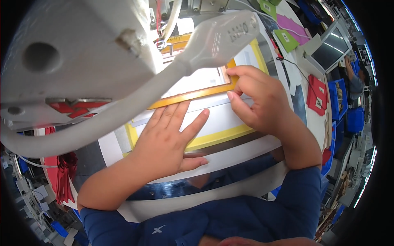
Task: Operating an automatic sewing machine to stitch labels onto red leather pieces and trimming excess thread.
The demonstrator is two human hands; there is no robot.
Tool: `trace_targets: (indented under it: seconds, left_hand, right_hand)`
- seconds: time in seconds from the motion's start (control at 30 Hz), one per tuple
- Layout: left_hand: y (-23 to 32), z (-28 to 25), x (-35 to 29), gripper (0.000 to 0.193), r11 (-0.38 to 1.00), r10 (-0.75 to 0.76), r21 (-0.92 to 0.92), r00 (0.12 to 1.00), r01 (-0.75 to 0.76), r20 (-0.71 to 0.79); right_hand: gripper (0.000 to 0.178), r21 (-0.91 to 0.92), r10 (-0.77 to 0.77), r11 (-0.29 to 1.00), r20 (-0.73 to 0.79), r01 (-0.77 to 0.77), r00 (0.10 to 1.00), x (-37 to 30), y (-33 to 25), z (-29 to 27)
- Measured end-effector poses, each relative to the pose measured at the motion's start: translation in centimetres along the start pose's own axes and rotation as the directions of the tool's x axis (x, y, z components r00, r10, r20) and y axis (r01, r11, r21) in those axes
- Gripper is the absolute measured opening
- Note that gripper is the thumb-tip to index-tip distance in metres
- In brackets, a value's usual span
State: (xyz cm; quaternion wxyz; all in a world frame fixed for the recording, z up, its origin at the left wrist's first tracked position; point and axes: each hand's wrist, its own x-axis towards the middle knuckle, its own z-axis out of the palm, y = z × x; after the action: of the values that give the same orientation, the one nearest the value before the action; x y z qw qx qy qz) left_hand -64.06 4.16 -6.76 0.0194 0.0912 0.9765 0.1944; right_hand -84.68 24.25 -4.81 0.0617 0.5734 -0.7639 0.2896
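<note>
Your left hand [164, 137] is lying spread, palm down, with its longer fingers reaching up to the lower edge of the amber frame [201, 94] and its thumb sticking out to the right. The frame is sitting just beyond those fingertips, and they are meeting its border. Your right hand [262, 98] is curling at the frame's right end: the index fingertip is touching the inner side of the border, while the thumb is resting just below the corner, apart from the index finger. You are holding the corner between the two, but I cannot tell whether they are pinching it.

The frame is lying above a board with yellow edges [221, 136], partly under the pale machine [94, 53]. A grey lamp [223, 37] is stretching over the frame and hiding part of it. To your right, a red packet [317, 94] is lying near a screen [330, 47].
</note>
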Motion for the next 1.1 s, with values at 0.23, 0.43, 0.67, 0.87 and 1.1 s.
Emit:
trace_targets:
  seconds: [0.23,0.43,0.67,0.87,1.1]
  left_hand:
    - [-0.1,-0.1,0.0,0.102,1.000,0.001,0.007,1.000,-0.001,-0.002]
    - [-0.3,-0.3,-0.1,0.102,1.000,-0.002,-0.023,1.000,0.002,-0.013]
    - [-0.1,-0.1,-0.3,0.101,0.999,-0.009,-0.047,1.000,0.008,-0.025]
    - [0.0,0.1,-0.2,0.101,0.998,-0.026,-0.057,1.000,0.027,0.015]
    - [0.2,0.3,0.4,0.104,0.999,-0.030,-0.031,0.999,0.030,0.016]
  right_hand:
    - [0.016,0.052,0.004,0.999,0.197,-0.014,0.980,0.1,0.1,0.5]
    - [0.022,0.041,0.017,0.999,0.300,-0.031,0.954,0.4,-0.1,0.4]
    - [0.024,0.029,0.037,0.998,0.310,-0.049,0.950,0.5,-0.3,0.5]
    - [0.027,0.070,0.055,0.996,0.124,-0.064,0.991,0.7,-0.3,0.8]
    - [0.024,0.116,0.110,0.987,0.029,-0.113,0.993,0.9,0.4,1.1]
